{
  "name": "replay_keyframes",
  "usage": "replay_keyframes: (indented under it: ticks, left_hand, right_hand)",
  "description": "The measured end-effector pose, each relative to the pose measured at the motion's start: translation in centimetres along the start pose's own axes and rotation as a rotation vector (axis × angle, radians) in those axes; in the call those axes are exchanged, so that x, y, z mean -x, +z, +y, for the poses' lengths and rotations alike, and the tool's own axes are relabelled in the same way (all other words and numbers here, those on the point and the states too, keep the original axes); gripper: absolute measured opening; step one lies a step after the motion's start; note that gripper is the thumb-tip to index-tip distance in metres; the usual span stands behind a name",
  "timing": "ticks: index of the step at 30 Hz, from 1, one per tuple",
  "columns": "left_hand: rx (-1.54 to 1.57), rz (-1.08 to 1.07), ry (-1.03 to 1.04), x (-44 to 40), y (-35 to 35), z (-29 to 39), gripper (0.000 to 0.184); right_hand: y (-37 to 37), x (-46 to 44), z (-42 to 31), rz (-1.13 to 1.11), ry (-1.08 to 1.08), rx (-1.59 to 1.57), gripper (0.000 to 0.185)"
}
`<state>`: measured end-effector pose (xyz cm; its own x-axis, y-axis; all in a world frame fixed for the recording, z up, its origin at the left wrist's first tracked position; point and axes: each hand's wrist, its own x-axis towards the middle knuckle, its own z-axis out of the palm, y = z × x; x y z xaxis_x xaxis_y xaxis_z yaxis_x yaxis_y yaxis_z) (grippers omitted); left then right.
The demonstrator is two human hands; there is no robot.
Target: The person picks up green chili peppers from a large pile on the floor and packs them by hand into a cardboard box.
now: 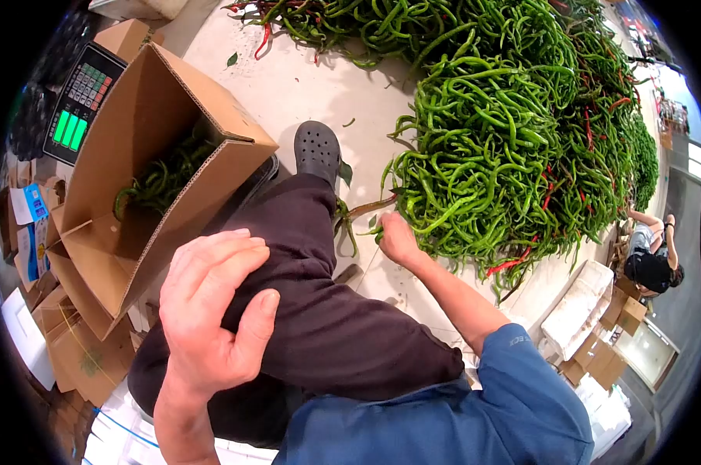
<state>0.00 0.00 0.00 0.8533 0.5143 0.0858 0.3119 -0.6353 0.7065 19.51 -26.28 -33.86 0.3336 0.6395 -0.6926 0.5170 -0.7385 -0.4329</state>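
Observation:
My left hand [211,306] is raised over my bent knee, thumb apart from the fingers, holding nothing. It is to the right of an open cardboard box [153,240] with green chili peppers [168,178] inside. At the near left edge of a large pile of long green chili peppers [482,147], my right hand [399,239] is closed. A bit of a green chili pepper [378,232] shows at its fingers; the rest of the grip is hidden. Beside this hand a few chilies and a brownish stem [372,206] lie on the floor.
A scale display [79,105] with lit green digits stands behind the box. My dark clog [317,151] rests on the floor between box and pile. Flattened cardboard [87,353] lies at left. A white foam box [575,306] and another person [653,260] are at right.

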Motion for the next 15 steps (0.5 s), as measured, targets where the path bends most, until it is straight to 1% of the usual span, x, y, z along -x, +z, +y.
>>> replay_keyframes:
  ticks: [2, 5, 6, 9, 10, 11, 13, 14, 15]
  left_hand:
    - [-0.002, 0.013, -0.008, -0.3, -0.1, -0.3, 0.028]
    - [0.001, 0.048, 0.009, 0.0, 0.5, 0.0, 0.027]
    - [0.005, 0.050, 0.014, 0.0, 0.5, 0.0, 0.027]
    - [0.007, 0.056, 0.019, 0.1, 0.4, 0.0, 0.026]
    - [0.008, 0.056, 0.015, 0.1, 0.3, 0.1, 0.026]
    - [0.007, 0.058, 0.015, 0.2, 0.2, 0.1, 0.026]
    - [0.009, 0.063, 0.016, 0.3, 0.1, 0.2, 0.026]
    - [0.010, 0.067, 0.018, 0.3, 0.1, 0.2, 0.025]
    - [0.006, 0.069, 0.024, 0.4, 0.1, 0.2, 0.025]
  right_hand:
    - [-1.2, 0.6, -1.6, 0.086, 0.019, 0.121, 0.021]
    - [-4.1, 1.8, -2.5, 0.256, -0.301, 0.505, 0.018]
    - [-4.8, 1.9, -2.8, 0.291, -0.333, 0.607, 0.020]
    - [-6.7, 2.1, -3.8, 0.376, -0.314, 0.677, 0.022]
    - [-6.6, 2.1, -3.3, 0.392, -0.268, 0.656, 0.025]
    - [-6.5, 2.3, -2.4, 0.391, -0.230, 0.719, 0.026]
    - [-8.0, 4.5, -1.8, 0.420, -0.257, 0.714, 0.026]
    - [-9.2, 5.8, -1.5, 0.346, -0.225, 0.735, 0.027]
    - [-9.5, 6.6, 0.0, 0.396, -0.234, 0.762, 0.026]
